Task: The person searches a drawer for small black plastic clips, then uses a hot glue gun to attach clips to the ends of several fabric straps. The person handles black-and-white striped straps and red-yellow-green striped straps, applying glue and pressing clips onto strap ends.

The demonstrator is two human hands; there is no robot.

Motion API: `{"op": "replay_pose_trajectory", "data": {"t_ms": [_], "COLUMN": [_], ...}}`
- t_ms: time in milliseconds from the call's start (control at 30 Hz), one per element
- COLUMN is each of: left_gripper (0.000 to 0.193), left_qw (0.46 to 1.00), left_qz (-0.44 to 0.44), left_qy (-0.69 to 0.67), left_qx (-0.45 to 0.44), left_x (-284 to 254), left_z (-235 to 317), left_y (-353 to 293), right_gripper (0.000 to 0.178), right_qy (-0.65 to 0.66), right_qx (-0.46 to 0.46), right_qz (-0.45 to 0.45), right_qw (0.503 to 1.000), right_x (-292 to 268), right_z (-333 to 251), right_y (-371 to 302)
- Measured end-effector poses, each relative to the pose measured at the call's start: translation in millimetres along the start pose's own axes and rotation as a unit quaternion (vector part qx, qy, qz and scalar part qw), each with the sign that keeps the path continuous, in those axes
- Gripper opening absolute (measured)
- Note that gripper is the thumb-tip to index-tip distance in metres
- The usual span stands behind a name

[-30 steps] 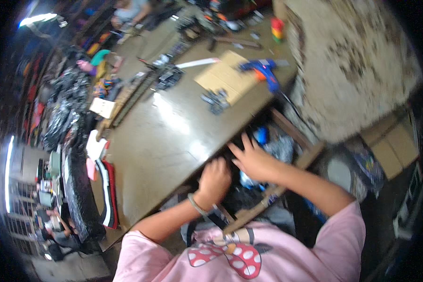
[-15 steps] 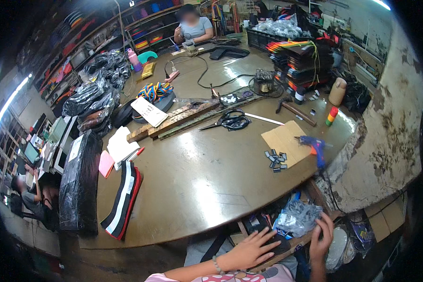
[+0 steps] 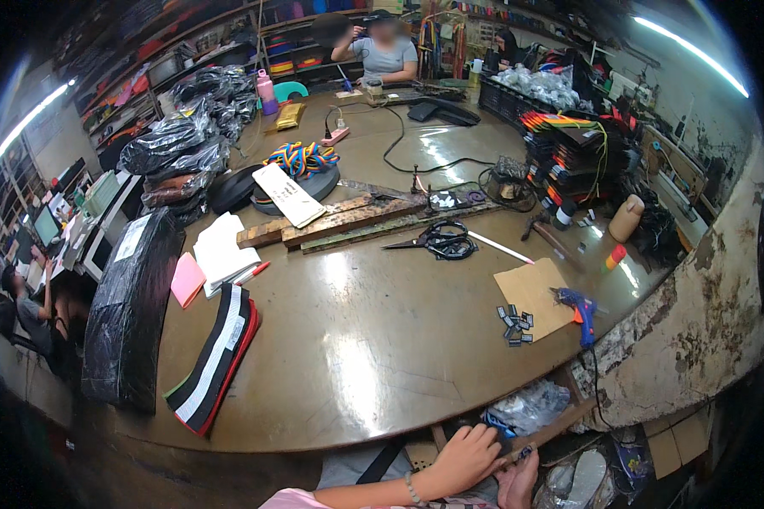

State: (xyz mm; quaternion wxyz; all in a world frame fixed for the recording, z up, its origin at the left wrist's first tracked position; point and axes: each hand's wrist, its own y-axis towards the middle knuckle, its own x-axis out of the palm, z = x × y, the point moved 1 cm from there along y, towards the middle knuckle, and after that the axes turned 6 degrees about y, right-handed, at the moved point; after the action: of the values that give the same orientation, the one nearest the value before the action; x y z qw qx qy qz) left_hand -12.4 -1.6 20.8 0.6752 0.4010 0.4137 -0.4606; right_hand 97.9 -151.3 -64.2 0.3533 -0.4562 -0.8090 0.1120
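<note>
A: What lay on the workbench?

B: Black scissors beside wooden planks — mid-table. A cardboard sheet carried small metal clips; a blue glue gun lay just beside it.

A: And left?

B: Striped webbing — near a black wrapped bundle.

Broad bare patch mid counter, open for a hand. Blocking left: striped webbing stack, black wrapped roll. Right: cardboard, small black buckles, blue glue gun. Behind: wood planks, scissors.

Pink sleeve; beaded wrist bracelet
</note>
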Motion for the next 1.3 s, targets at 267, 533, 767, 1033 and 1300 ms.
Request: {"op": "replay_pose_trajectory", "data": {"t_ms": [267,533,767,1033,1300], "left_gripper": [0.045,0.049,0.045,0.041,0.042], "left_qw": [0.992,0.992,0.986,0.948,0.376], "left_qz": [0.005,0.083,0.140,0.163,0.450], "left_qy": [0.010,0.022,-0.015,-0.272,-0.690], "left_qx": [-0.127,-0.093,-0.090,-0.032,-0.425], "left_x": [6.4,13.2,-12.7,-72.6,45.5], "left_z": [-20.6,-27.1,-28.0,-54.7,-103.7], "left_y": [-1.8,-13.8,-14.4,-93.5,-273.9], "right_gripper": [0.062,0.069,0.067,0.051,0.055], "right_qy": [0.016,0.007,0.004,0.116,-0.080], "right_qx": [-0.003,0.017,0.078,0.006,0.094], "right_qz": [-0.049,-0.107,-0.088,-0.243,-0.157], "right_qw": [0.999,0.994,0.993,0.963,0.980], "right_x": [57.9,69.1,83.2,132.7,88.6], "right_z": [4.7,-7.1,-15.9,-13.3,9.9], "right_y": [43.8,14.9,-12.2,22.7,20.6]}}
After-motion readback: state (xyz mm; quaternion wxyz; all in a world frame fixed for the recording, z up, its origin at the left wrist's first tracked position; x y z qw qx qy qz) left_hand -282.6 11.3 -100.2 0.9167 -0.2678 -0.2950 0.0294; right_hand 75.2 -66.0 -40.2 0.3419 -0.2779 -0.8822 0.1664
